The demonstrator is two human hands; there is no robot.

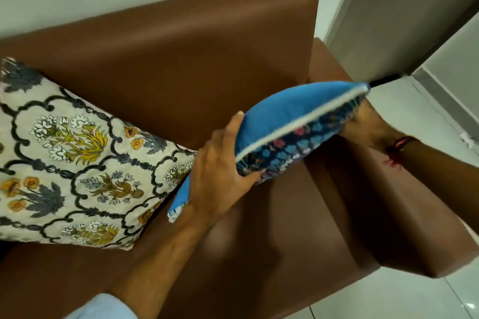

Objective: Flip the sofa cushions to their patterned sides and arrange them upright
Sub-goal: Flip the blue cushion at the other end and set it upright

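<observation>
A blue cushion (pixel 287 111) with white piping hangs in the air above the brown sofa seat (pixel 272 228), tilted edge-on. Its plain blue side faces up and back; its dark floral patterned side faces down toward me. My left hand (pixel 220 163) grips its lower left edge, fingers wrapped around both faces. My right hand (pixel 363 124) holds its right end from underneath, partly hidden by the cushion. A cream cushion (pixel 72 158) with a grey, yellow and orange flower pattern leans upright against the backrest (pixel 194 54) at the left, patterned side out.
The sofa's right armrest (pixel 388 202) lies under my right forearm. A white wall rises behind the sofa. Glossy white floor tiles (pixel 425 116) and a grey door or panel (pixel 404 13) are at the right.
</observation>
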